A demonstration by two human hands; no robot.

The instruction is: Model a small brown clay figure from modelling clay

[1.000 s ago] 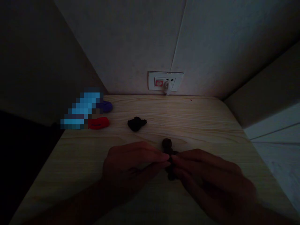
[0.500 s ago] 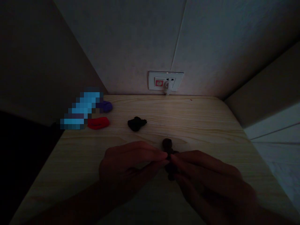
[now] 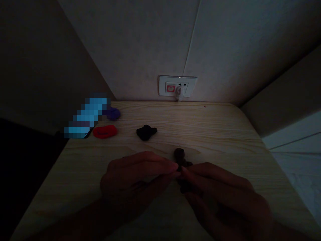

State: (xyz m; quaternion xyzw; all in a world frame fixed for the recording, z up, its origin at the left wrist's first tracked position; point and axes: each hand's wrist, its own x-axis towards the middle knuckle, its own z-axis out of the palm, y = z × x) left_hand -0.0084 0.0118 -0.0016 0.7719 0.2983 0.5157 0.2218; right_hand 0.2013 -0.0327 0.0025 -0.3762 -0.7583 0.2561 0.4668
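Left hand and right hand pinch a dark lumpy piece, lower centre.
Its long axis runs up-frame between narrow grips, neither hand clearly nearer.

My left hand and right hand meet at the fingertips over a row of dark brown lumps, about midway between the side edges of the desk; it is too dim for me to tell which fingers grip. Nearer the far edge lies a black lump. Towards the left edge sits a red lump, with a purple lump behind it by the far left corner, beside a glowing, pixelated object. Above the far edge, a plug fills part of a wall socket.
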